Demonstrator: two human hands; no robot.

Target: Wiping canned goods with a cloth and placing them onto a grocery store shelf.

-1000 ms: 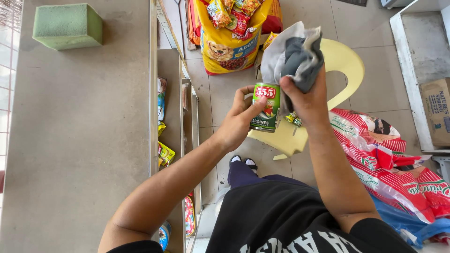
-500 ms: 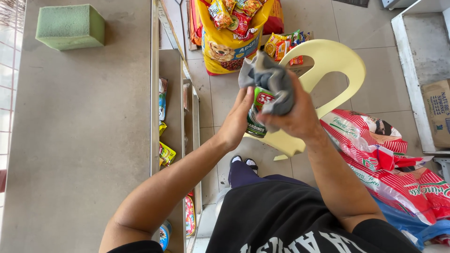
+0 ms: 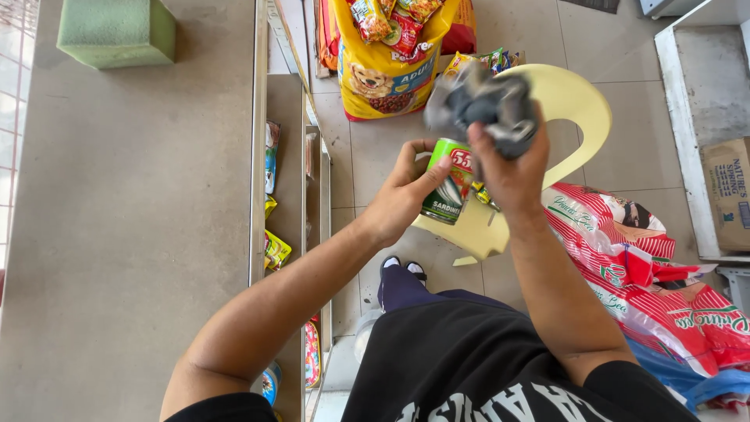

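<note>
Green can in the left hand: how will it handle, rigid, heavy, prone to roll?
The green can looks like rigid metal, so it should not give under the left hand. Probably heavy for its size if unopened. Its round wall would likely roll if laid sideways on the yellow plastic chair. The glossy label may be slick.

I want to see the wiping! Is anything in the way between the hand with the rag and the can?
Nothing visible is. The right hand grips the bunched grey rag right beside the top of the green can, which the left hand holds. Only air lies between them, above the yellow plastic chair.
</note>
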